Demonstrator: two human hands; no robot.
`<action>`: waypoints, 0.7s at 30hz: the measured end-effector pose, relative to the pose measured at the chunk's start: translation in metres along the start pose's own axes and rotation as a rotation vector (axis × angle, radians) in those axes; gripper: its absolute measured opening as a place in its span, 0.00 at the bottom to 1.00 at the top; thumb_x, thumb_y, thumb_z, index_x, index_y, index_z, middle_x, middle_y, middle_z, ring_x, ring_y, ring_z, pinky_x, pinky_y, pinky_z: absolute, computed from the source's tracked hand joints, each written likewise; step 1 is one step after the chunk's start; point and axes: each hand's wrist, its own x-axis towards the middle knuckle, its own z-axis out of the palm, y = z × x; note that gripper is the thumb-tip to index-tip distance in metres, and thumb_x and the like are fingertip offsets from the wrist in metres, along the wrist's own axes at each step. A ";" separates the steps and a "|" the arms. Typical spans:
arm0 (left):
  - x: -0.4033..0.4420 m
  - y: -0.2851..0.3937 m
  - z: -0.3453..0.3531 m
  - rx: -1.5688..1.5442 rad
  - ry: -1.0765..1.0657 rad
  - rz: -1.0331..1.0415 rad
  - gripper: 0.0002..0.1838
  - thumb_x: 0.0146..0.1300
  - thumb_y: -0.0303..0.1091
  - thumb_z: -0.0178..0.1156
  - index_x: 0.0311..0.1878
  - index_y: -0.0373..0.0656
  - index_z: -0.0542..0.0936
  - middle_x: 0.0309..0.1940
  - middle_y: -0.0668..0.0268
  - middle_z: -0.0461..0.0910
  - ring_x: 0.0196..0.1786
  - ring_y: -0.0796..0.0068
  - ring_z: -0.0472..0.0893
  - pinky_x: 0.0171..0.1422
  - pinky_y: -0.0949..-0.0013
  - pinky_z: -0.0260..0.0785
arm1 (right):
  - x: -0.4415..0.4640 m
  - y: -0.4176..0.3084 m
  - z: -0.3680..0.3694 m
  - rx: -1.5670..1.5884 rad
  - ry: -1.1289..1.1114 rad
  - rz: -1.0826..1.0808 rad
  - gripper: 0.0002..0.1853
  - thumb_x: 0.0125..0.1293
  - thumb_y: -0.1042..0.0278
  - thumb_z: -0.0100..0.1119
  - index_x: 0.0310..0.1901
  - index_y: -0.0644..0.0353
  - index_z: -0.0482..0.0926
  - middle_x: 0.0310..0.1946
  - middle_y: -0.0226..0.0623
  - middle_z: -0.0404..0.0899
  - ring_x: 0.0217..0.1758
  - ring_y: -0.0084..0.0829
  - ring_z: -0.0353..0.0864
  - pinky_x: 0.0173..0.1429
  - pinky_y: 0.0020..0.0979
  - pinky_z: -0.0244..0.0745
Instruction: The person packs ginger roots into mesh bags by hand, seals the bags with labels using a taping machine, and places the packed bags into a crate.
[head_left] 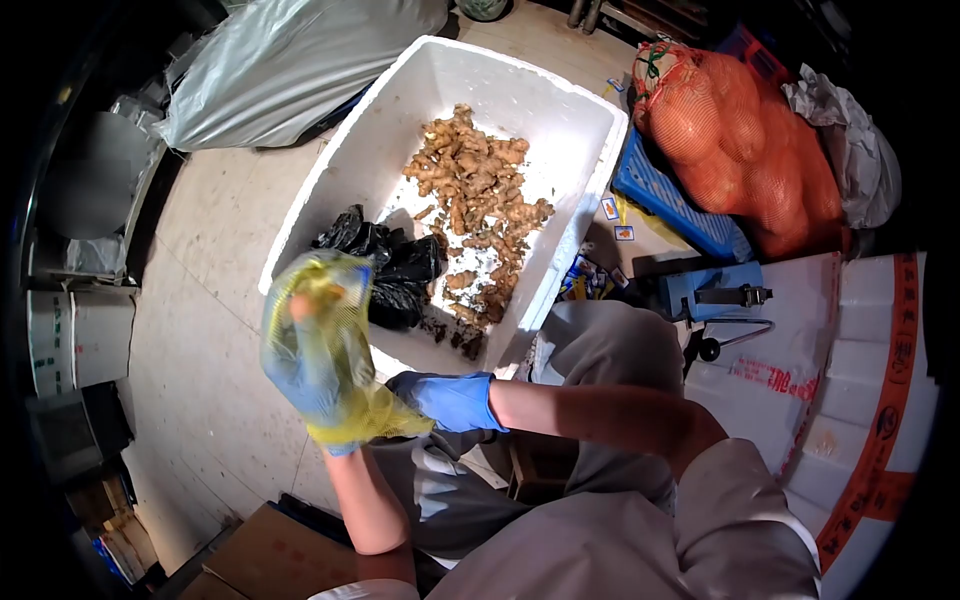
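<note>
The left hand (pixel 312 378), in a pale blue glove, was up inside a yellow net bag (pixel 352 428), the mesh drawn over the glove and down to the wrist. A brownish patch showed through the net near that hand's fingers (the mesh blurred it too much to name), so I cannot tell whether they were spread or pinching something. The right hand (pixel 445 400), in a darker blue glove, lay against the lower edge of the bag, its fingertips in shadow; whether they pinched the mesh I cannot tell. The two hands were near each other but apart, and the bag was at the near left corner of a white foam box (pixel 572 215).

Inside the box, knobbly ginger (pixel 470 185) lay in a loose heap from the far wall towards the near right side, with smaller bits and dark crumbs at the near end. A crumpled black plastic bag (pixel 400 275) sat to the left of the ginger, also in the box.

To the right of the box stood a blue crate (pixel 665 195), with a big orange net sack (pixel 745 150) of round things just beside it. White boxes (pixel 850 380) with orange tape were at the far right, and a silvery sheet (pixel 290 70) covered something beyond the box's left side.
</note>
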 end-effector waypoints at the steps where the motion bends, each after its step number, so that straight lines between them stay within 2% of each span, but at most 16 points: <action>1: 0.009 -0.006 -0.008 0.097 0.119 0.004 0.16 0.56 0.37 0.54 0.42 0.33 0.73 0.31 0.65 0.75 0.29 0.81 0.72 0.31 0.82 0.64 | 0.003 -0.022 -0.010 0.504 0.076 0.363 0.14 0.58 0.72 0.38 0.46 0.64 0.67 0.39 0.37 0.69 0.41 0.24 0.67 0.44 0.25 0.63; 2: 0.019 -0.014 -0.009 0.149 0.177 0.139 0.16 0.56 0.36 0.53 0.43 0.34 0.73 0.31 0.65 0.75 0.31 0.82 0.72 0.33 0.83 0.64 | 0.006 -0.045 -0.022 1.004 0.148 0.729 0.13 0.57 0.74 0.37 0.40 0.65 0.71 0.32 0.34 0.73 0.35 0.24 0.69 0.39 0.25 0.65; 3: 0.028 -0.020 -0.015 0.127 0.161 0.151 0.16 0.56 0.35 0.53 0.44 0.34 0.73 0.32 0.66 0.74 0.32 0.81 0.72 0.35 0.81 0.64 | 0.005 -0.062 -0.034 0.800 0.200 0.776 0.12 0.57 0.74 0.36 0.37 0.66 0.72 0.30 0.34 0.72 0.33 0.23 0.68 0.39 0.25 0.65; 5: 0.029 -0.024 -0.026 0.113 0.194 -0.054 0.14 0.56 0.35 0.54 0.42 0.34 0.73 0.31 0.66 0.74 0.33 0.81 0.72 0.36 0.80 0.65 | 0.006 -0.059 -0.041 0.798 -0.020 0.839 0.14 0.59 0.68 0.39 0.43 0.64 0.70 0.37 0.38 0.72 0.38 0.26 0.70 0.43 0.28 0.65; 6: 0.031 -0.023 -0.028 0.105 0.211 -0.121 0.14 0.56 0.35 0.54 0.41 0.35 0.73 0.30 0.66 0.74 0.34 0.81 0.72 0.37 0.80 0.65 | 0.003 -0.058 -0.036 0.789 -0.036 0.840 0.14 0.59 0.68 0.39 0.43 0.64 0.70 0.37 0.38 0.72 0.38 0.26 0.70 0.43 0.28 0.65; 7: 0.034 -0.028 -0.028 0.040 0.272 0.009 0.14 0.56 0.36 0.55 0.40 0.35 0.73 0.30 0.67 0.74 0.33 0.82 0.71 0.35 0.80 0.64 | -0.001 -0.060 -0.029 0.728 0.082 0.637 0.12 0.58 0.68 0.39 0.37 0.64 0.71 0.31 0.35 0.71 0.33 0.22 0.69 0.38 0.26 0.65; 8: 0.035 -0.031 -0.028 -0.023 0.330 0.137 0.15 0.56 0.37 0.56 0.39 0.35 0.74 0.29 0.67 0.74 0.32 0.82 0.70 0.34 0.80 0.63 | -0.008 -0.058 -0.030 0.699 0.136 0.537 0.11 0.58 0.69 0.40 0.35 0.64 0.71 0.29 0.34 0.71 0.31 0.21 0.68 0.36 0.25 0.65; 9: 0.036 -0.030 -0.032 -0.025 0.339 0.135 0.15 0.56 0.37 0.56 0.39 0.35 0.74 0.29 0.67 0.74 0.32 0.82 0.70 0.34 0.80 0.63 | -0.012 -0.061 -0.036 0.665 0.189 0.438 0.10 0.58 0.69 0.40 0.32 0.65 0.72 0.26 0.33 0.71 0.28 0.19 0.68 0.33 0.23 0.65; 11: 0.040 -0.027 -0.043 -0.130 0.199 0.029 0.14 0.55 0.38 0.57 0.36 0.36 0.74 0.28 0.68 0.73 0.31 0.83 0.70 0.33 0.81 0.61 | -0.007 -0.077 -0.101 0.709 -0.337 0.557 0.09 0.57 0.68 0.45 0.30 0.64 0.72 0.24 0.32 0.72 0.27 0.19 0.71 0.30 0.22 0.66; 12: 0.039 -0.023 -0.042 -0.190 0.166 -0.084 0.13 0.55 0.39 0.55 0.37 0.39 0.73 0.30 0.69 0.71 0.34 0.82 0.69 0.38 0.83 0.60 | -0.002 -0.067 -0.123 0.668 -0.257 0.628 0.09 0.57 0.67 0.47 0.30 0.64 0.73 0.23 0.32 0.73 0.26 0.19 0.72 0.28 0.22 0.67; 14: 0.030 -0.020 -0.035 -0.233 0.178 -0.157 0.13 0.56 0.41 0.55 0.37 0.41 0.72 0.28 0.71 0.70 0.32 0.84 0.68 0.36 0.83 0.59 | 0.015 -0.044 -0.178 0.516 -0.055 0.853 0.10 0.56 0.65 0.52 0.31 0.64 0.74 0.22 0.32 0.74 0.23 0.22 0.74 0.26 0.22 0.70; 15: 0.026 -0.021 -0.033 -0.271 0.178 -0.232 0.14 0.56 0.42 0.54 0.37 0.42 0.71 0.26 0.72 0.68 0.29 0.85 0.67 0.33 0.83 0.58 | 0.012 -0.001 -0.197 0.329 0.116 0.758 0.10 0.56 0.64 0.51 0.31 0.64 0.75 0.22 0.34 0.74 0.24 0.22 0.74 0.27 0.22 0.70; 16: 0.021 -0.027 -0.035 -0.298 0.096 -0.262 0.15 0.56 0.46 0.53 0.35 0.44 0.69 0.23 0.74 0.65 0.25 0.86 0.63 0.28 0.81 0.54 | 0.001 0.037 -0.218 0.411 0.354 0.648 0.09 0.56 0.66 0.51 0.31 0.63 0.75 0.23 0.35 0.75 0.24 0.22 0.74 0.28 0.22 0.70; 17: 0.016 -0.026 -0.024 -0.302 0.114 -0.202 0.15 0.57 0.47 0.52 0.32 0.45 0.67 0.20 0.74 0.61 0.22 0.85 0.59 0.25 0.81 0.51 | -0.001 0.066 -0.238 0.164 0.409 0.749 0.11 0.55 0.66 0.50 0.36 0.63 0.75 0.30 0.42 0.78 0.30 0.32 0.78 0.34 0.28 0.73; 19: 0.010 -0.028 -0.018 -0.369 0.021 -0.257 0.15 0.57 0.47 0.52 0.30 0.44 0.66 0.20 0.73 0.60 0.22 0.84 0.59 0.24 0.82 0.49 | -0.007 0.147 -0.274 -0.397 0.339 1.085 0.17 0.52 0.57 0.53 0.39 0.60 0.76 0.32 0.47 0.77 0.34 0.37 0.78 0.39 0.33 0.72; 21: 0.004 -0.034 -0.004 -0.365 0.016 -0.265 0.15 0.58 0.46 0.51 0.28 0.44 0.66 0.18 0.73 0.60 0.20 0.83 0.57 0.22 0.81 0.49 | -0.034 0.228 -0.286 -0.649 0.436 1.057 0.24 0.46 0.48 0.56 0.41 0.58 0.75 0.36 0.49 0.76 0.41 0.42 0.75 0.47 0.35 0.68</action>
